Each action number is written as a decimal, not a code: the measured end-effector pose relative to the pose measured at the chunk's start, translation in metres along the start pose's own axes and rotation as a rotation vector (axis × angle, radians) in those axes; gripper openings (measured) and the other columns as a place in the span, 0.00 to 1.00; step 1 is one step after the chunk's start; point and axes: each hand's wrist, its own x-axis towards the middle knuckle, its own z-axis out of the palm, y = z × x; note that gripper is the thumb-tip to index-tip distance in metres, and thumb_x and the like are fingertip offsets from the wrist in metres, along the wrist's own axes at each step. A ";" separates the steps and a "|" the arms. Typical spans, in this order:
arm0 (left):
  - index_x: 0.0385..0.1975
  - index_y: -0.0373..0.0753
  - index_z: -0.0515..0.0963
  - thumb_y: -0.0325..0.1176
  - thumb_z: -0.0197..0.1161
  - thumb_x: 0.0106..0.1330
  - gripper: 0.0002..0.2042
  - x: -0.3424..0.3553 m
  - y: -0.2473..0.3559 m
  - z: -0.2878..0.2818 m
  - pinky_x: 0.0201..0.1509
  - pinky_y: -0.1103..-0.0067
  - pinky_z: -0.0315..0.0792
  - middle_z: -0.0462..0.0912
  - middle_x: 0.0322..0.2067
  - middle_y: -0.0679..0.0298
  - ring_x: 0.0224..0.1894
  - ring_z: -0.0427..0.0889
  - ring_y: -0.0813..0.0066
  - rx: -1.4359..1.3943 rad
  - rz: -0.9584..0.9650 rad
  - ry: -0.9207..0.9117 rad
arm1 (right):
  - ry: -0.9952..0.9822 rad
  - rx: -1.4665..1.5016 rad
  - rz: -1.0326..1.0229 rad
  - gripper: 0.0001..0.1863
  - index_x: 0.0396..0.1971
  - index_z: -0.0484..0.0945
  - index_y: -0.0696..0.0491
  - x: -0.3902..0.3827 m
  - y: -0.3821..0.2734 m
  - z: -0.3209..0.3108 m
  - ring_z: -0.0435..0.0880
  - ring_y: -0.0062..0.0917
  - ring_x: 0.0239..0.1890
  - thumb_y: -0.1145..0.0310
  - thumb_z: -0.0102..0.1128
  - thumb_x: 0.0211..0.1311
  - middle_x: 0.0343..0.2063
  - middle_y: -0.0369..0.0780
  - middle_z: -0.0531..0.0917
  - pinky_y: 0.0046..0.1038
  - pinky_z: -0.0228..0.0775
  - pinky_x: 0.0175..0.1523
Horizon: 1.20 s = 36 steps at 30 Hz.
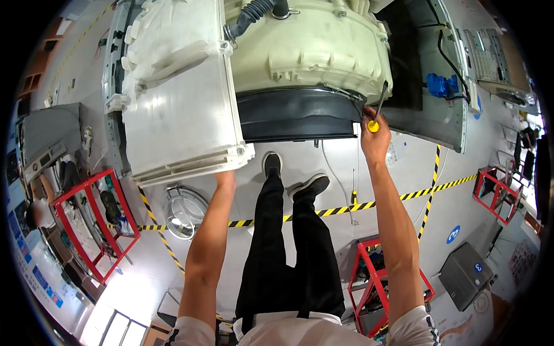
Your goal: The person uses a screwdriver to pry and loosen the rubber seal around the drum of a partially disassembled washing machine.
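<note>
In front of me stands an opened washing machine with a cream plastic tub (314, 52). A dark rubber door gasket (300, 112) runs along the tub's front, with a thin metal clamp (346, 92) at its upper right. My right hand (375, 138) is closed around a screwdriver (373, 126) with a yellow handle end. The shaft points up past the gasket's right end, and my fingertips are close to the gasket there. My left hand (226, 179) reaches under the front edge of a white plastic housing (179, 109), which hides its fingers.
A ribbed grey hose (252, 17) joins the housing's top. A blue part (442, 85) with cables sits on the right side panel. On the floor lie a round glass door (183, 212) and another screwdriver (354, 197). Red-framed carts (95, 222) stand around me.
</note>
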 end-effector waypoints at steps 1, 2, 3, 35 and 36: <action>0.60 0.40 0.68 0.36 0.51 0.73 0.18 -0.009 0.019 0.006 0.53 0.73 0.72 0.71 0.55 0.63 0.51 0.75 0.75 0.069 -0.048 -0.045 | 0.005 0.006 0.034 0.10 0.43 0.80 0.57 0.002 -0.001 -0.001 0.82 0.31 0.41 0.75 0.59 0.61 0.39 0.44 0.83 0.26 0.71 0.49; 0.60 0.40 0.68 0.37 0.51 0.74 0.18 0.011 -0.006 -0.001 0.53 0.74 0.72 0.71 0.55 0.64 0.51 0.75 0.75 0.057 -0.006 -0.066 | 0.010 0.012 0.069 0.09 0.41 0.80 0.57 0.003 -0.003 0.000 0.82 0.34 0.40 0.75 0.60 0.61 0.37 0.45 0.83 0.28 0.71 0.47; 0.60 0.41 0.68 0.37 0.51 0.74 0.17 0.047 -0.041 -0.031 0.52 0.74 0.73 0.72 0.54 0.64 0.50 0.75 0.76 0.046 0.054 -0.053 | -0.001 0.051 0.092 0.08 0.39 0.79 0.58 0.005 -0.015 0.009 0.82 0.38 0.38 0.74 0.61 0.60 0.36 0.46 0.82 0.29 0.71 0.46; 0.69 0.39 0.57 0.36 0.47 0.73 0.25 0.031 0.031 -0.024 0.67 0.78 0.56 0.66 0.63 0.59 0.63 0.66 0.68 0.650 0.487 -0.268 | -0.088 0.022 -0.191 0.21 0.45 0.78 0.55 0.019 -0.026 -0.021 0.79 0.41 0.43 0.83 0.58 0.46 0.41 0.45 0.79 0.33 0.71 0.50; 0.69 0.38 0.57 0.36 0.47 0.74 0.25 0.015 0.042 -0.020 0.68 0.78 0.55 0.65 0.65 0.58 0.65 0.64 0.67 0.644 0.455 -0.264 | -0.093 0.034 -0.204 0.23 0.46 0.78 0.55 0.019 -0.037 -0.020 0.79 0.41 0.44 0.84 0.58 0.45 0.42 0.44 0.79 0.33 0.71 0.51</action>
